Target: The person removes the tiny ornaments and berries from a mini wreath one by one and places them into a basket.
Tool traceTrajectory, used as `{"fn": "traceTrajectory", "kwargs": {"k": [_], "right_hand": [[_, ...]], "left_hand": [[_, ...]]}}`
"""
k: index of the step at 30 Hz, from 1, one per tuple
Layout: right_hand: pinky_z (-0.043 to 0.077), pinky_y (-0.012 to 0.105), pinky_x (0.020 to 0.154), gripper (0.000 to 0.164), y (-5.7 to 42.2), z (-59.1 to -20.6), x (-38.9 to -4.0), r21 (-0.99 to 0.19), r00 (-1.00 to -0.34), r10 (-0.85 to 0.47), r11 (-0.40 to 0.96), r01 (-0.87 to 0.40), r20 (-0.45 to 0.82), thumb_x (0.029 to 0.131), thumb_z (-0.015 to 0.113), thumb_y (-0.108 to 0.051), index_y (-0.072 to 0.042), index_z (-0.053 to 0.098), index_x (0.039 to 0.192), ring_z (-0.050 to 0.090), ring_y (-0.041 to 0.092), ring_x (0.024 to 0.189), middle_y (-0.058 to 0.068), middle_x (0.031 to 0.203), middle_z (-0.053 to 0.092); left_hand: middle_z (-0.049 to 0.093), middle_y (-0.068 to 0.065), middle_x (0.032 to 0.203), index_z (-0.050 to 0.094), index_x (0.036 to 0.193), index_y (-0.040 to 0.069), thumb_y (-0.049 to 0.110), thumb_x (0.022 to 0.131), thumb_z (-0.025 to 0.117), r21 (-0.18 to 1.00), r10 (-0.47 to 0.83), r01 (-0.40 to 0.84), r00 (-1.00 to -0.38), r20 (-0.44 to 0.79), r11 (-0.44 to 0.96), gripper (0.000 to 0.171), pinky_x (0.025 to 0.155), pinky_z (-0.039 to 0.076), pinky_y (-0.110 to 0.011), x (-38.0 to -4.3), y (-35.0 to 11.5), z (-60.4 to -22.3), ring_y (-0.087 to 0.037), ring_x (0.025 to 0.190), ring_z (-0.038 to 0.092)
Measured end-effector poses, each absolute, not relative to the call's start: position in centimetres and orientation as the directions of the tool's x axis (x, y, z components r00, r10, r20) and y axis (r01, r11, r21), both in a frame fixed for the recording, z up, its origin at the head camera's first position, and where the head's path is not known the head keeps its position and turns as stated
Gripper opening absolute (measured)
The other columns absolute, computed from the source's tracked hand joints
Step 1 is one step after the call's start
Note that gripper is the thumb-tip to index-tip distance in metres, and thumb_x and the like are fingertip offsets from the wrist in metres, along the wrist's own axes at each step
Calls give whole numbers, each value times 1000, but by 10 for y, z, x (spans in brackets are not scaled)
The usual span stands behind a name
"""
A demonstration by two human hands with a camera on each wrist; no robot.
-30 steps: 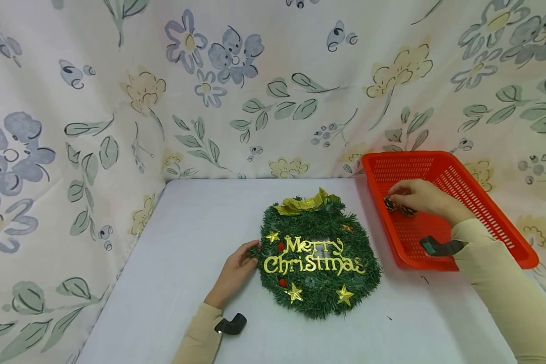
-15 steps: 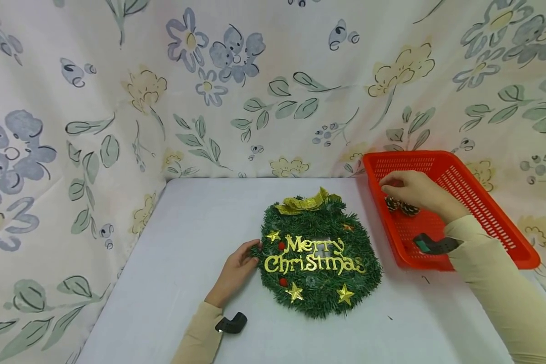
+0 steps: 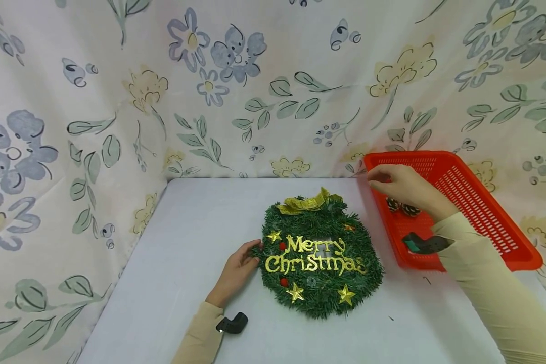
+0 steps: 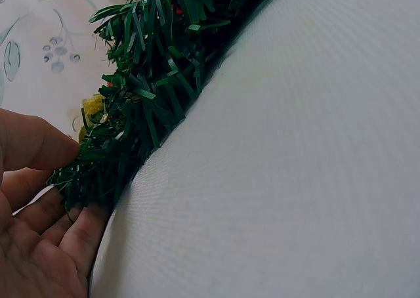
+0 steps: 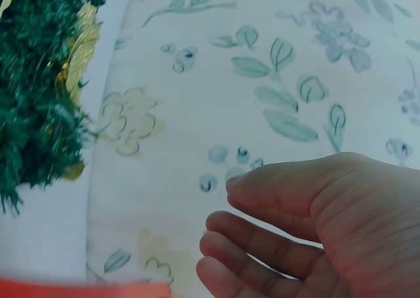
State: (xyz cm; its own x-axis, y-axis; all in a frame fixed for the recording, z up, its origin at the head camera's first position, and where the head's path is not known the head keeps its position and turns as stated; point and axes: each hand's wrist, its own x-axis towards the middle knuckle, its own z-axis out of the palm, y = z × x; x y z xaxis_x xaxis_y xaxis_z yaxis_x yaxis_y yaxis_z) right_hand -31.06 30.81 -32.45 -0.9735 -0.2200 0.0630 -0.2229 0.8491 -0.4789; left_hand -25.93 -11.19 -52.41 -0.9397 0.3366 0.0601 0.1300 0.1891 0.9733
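Observation:
A green tinsel Christmas wreath (image 3: 320, 298) lies on the white table, with gold "Merry Christmas" lettering (image 3: 316, 264), gold stars, red berries and a gold ribbon bow (image 3: 304, 203). At its left edge my left hand (image 3: 236, 268) holds the tinsel; the left wrist view has the thumb (image 4: 39, 144) on one side and the fingers below. My right hand (image 3: 407, 188) hovers over the left rim of a red basket (image 3: 496, 215), fingers loosely bent. In the right wrist view nothing shows between its thumb (image 5: 275, 186) and fingers. Pine cones (image 3: 409, 210) lie in the basket under that hand.
Behind the table hangs a floral curtain (image 3: 255, 101), close to the basket's back. A small dark scrap (image 3: 426, 280) lies on the white table (image 3: 200, 217) near the basket. Each wrist wears a black camera band (image 3: 233, 322).
My right hand has lifted off the pine cones and moved up and left to the basket's rim, leaving them in the basket. The left hand and wreath stay put.

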Motion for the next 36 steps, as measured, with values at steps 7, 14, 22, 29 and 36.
{"fn": "traceTrajectory", "kwargs": {"k": [7, 14, 22, 29, 36], "right_hand": [[54, 54, 96, 24, 292, -320, -312, -500, -966, -241, 828, -254, 91, 100, 63, -17, -8, 71, 121, 62, 31, 112, 16, 124, 68], [58, 50, 90, 25, 275, -319, -314, -545, -961, -262, 794, -269, 91, 100, 64, -18, -7, 71, 121, 65, 30, 106, 15, 117, 69], [58, 52, 94, 27, 260, -318, -316, -581, -942, -319, 750, -316, 101, 100, 62, -19, -6, 70, 122, 66, 30, 107, 15, 116, 70], [57, 52, 97, 25, 248, -316, -318, -591, -925, -359, 723, -359, 122, 101, 62, -19, -6, 70, 120, 67, 28, 106, 13, 115, 70], [56, 50, 97, 26, 237, -315, -319, -587, -913, -385, 711, -386, 133, 101, 62, -20, -6, 71, 120, 66, 27, 106, 13, 117, 69]], "left_hand": [[54, -19, 147, 47, 150, 6, 0, 101, 54, 975, 335, 111, -941, 41, 191, 50, 101, 50, -16, -259, -112, -522, -37, 140, 50], [54, -18, 148, 48, 150, 7, 1, 101, 55, 977, 329, 98, -944, 31, 188, 50, 100, 49, -13, -258, -112, -523, -36, 140, 50], [55, -17, 147, 48, 150, 7, 1, 101, 55, 973, 331, 107, -943, 34, 204, 50, 102, 50, -15, -259, -112, -522, -35, 141, 49], [54, -17, 149, 48, 150, 8, 0, 101, 55, 978, 330, 94, -944, 27, 188, 50, 102, 50, -14, -259, -112, -523, -34, 143, 48], [54, -17, 149, 49, 149, 9, 0, 101, 55, 975, 325, 94, -945, 25, 201, 50, 103, 51, -18, -260, -112, -524, -34, 142, 49]]}}
